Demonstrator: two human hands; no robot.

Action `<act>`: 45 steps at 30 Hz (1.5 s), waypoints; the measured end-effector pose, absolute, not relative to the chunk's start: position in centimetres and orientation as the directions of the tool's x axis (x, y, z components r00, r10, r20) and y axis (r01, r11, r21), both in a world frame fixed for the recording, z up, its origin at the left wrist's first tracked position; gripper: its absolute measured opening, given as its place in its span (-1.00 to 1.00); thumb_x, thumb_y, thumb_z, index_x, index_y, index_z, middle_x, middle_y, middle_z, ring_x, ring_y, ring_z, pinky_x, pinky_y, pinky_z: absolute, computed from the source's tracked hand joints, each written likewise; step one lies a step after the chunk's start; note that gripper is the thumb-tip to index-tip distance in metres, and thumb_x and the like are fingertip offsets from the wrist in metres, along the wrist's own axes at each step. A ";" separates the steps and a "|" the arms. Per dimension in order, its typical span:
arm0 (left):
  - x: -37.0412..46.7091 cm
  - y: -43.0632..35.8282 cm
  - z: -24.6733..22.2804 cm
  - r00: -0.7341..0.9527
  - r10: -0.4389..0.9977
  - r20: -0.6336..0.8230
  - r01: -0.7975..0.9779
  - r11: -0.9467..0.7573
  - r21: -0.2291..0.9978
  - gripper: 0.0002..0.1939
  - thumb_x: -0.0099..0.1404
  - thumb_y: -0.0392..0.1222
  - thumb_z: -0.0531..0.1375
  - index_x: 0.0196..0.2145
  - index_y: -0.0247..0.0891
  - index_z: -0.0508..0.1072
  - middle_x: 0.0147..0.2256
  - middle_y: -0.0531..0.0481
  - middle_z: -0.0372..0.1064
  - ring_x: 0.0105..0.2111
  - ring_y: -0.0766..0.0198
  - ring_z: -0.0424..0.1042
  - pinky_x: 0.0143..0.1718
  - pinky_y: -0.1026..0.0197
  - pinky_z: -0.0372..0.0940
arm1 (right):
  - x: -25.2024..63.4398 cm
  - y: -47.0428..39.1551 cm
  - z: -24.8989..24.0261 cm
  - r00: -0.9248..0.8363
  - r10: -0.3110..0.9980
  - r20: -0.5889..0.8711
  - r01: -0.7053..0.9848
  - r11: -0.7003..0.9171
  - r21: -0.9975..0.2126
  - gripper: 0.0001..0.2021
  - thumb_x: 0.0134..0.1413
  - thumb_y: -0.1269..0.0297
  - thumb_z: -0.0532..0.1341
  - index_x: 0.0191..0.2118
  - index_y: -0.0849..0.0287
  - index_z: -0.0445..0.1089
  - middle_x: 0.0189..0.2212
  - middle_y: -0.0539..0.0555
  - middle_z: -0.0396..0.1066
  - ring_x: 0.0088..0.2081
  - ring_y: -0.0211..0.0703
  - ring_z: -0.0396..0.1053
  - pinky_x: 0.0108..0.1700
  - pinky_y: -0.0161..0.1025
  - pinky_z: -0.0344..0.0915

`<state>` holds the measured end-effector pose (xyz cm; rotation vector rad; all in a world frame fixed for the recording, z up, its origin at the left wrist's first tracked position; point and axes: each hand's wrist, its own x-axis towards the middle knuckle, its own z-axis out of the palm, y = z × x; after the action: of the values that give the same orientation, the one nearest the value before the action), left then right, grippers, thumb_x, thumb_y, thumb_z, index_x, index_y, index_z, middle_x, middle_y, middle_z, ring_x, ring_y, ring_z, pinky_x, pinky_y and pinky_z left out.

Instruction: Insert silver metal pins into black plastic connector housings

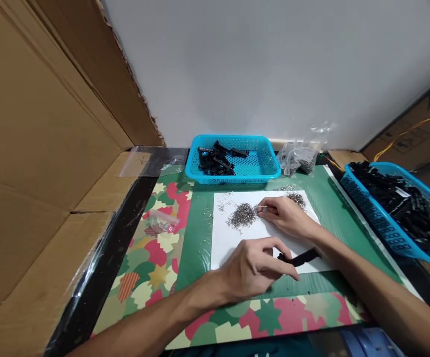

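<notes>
My left hand (255,264) grips a narrow black plastic part (304,258) between thumb and fingers, low over the front of a white sheet (224,248). Beyond it, my right hand (283,214) is closed in a pinch at the right edge of a heap of tiny metal pieces (242,215). A thin, light sliver shows at those fingertips, seemingly one small metal piece. A second, smaller heap of metal pieces (295,200) lies behind the right hand, partly hidden by it. Loose metal bits are scattered at the sheet's far left corner.
A blue basket (233,179) with black parts (218,159) stands at the back. Another blue basket (386,233), heaped with black parts, is at right. Clear plastic bags (300,157) sit beside the back basket; another small bag (162,221) lies left. Cardboard (51,124) walls the left side.
</notes>
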<state>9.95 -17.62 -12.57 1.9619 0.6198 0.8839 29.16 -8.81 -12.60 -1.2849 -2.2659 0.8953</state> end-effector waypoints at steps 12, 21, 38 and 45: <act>9.3 -15.2 -12.3 0.173 0.984 0.048 -0.115 -0.029 0.993 -0.72 0.36 0.03 0.37 -0.15 -0.22 0.71 -0.26 -0.01 0.26 -0.53 0.48 0.21 -0.65 0.39 0.11 | 30.9 -9.8 -12.4 -0.303 0.946 0.117 0.105 0.155 -0.982 -0.69 0.28 -0.01 0.34 -0.25 0.17 0.49 -0.50 -0.11 0.05 -0.46 -0.27 -0.02 -0.42 -0.25 -0.10; 9.6 -15.2 -12.9 0.122 0.986 0.111 0.035 -0.116 0.993 -0.72 0.38 0.03 0.37 -0.24 -0.27 0.65 -0.27 0.00 0.29 -0.44 0.42 0.27 -0.51 0.35 0.17 | 29.3 -11.4 -13.1 -0.425 0.905 0.008 0.021 0.019 -1.000 -0.66 0.19 -0.05 0.41 -0.22 0.15 0.49 -0.54 -0.13 0.06 -0.48 -0.29 -0.05 -0.44 -0.27 -0.13; 9.3 -15.5 -12.3 0.095 0.973 0.212 0.312 -0.231 0.921 -0.77 0.52 -0.08 0.18 -0.28 -0.25 0.47 -0.24 0.00 0.33 -0.38 0.34 0.33 -0.37 0.29 0.23 | 28.5 -11.5 -13.6 -0.425 0.905 -0.006 -0.002 -0.008 -1.000 -0.60 0.13 -0.10 0.43 -0.28 0.21 0.56 -0.61 -0.18 -0.09 -0.52 -0.32 -0.15 -0.43 -0.25 -0.18; 8.9 -15.0 -11.6 0.068 0.965 0.254 0.319 -0.262 0.911 -0.75 0.51 -0.08 0.17 -0.30 -0.25 0.47 -0.25 0.01 0.33 -0.39 0.34 0.34 -0.37 0.30 0.25 | 28.8 -10.9 -13.4 -0.400 0.916 -0.033 0.083 0.000 -0.997 -0.62 0.13 -0.08 0.42 -0.26 0.19 0.54 -0.64 -0.19 -0.09 -0.54 -0.32 -0.16 -0.47 -0.26 -0.22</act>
<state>8.89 -14.99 -11.60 1.6694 1.2943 1.2097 28.78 -10.89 -13.42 -1.0587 -1.5650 1.4815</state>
